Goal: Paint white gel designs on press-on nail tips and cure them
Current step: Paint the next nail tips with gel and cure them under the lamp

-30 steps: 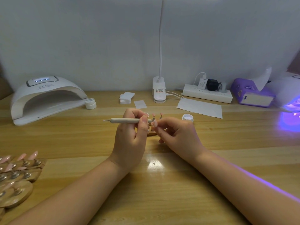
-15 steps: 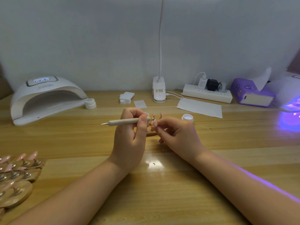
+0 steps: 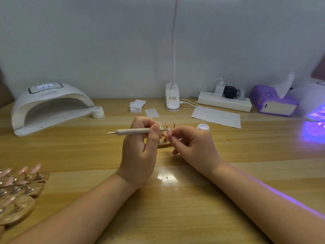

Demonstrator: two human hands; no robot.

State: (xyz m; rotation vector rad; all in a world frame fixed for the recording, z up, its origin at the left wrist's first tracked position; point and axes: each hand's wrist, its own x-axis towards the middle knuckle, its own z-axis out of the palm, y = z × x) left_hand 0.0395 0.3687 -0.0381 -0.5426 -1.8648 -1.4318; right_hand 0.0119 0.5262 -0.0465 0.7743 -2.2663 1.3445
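Note:
My left hand (image 3: pixel 139 155) grips a beige dotting pen (image 3: pixel 133 131) that lies level, its working tip pointing right at a pink nail tip (image 3: pixel 168 132). My right hand (image 3: pixel 195 147) pinches that nail tip by its small stand, just above a wooden holder (image 3: pixel 164 144) with more pink tips on pegs. An open jar of white gel (image 3: pixel 203 127) stands just right of my right hand. The white curing lamp (image 3: pixel 49 106) sits at the back left, its display lit and its mouth dark.
Several wooden holders with pink tips (image 3: pixel 19 187) crowd the left front edge. At the back are a small white jar (image 3: pixel 97 112), cotton pads (image 3: pixel 137 105), a desk lamp base (image 3: pixel 172 99), paper (image 3: pixel 217 116), a power strip (image 3: pixel 225 101), a purple tissue box (image 3: pixel 273 101) and a second lamp glowing violet (image 3: pixel 314 110).
The pen's free left end dipped slightly and then came back near level. Both hands stayed in the same place over the holder.

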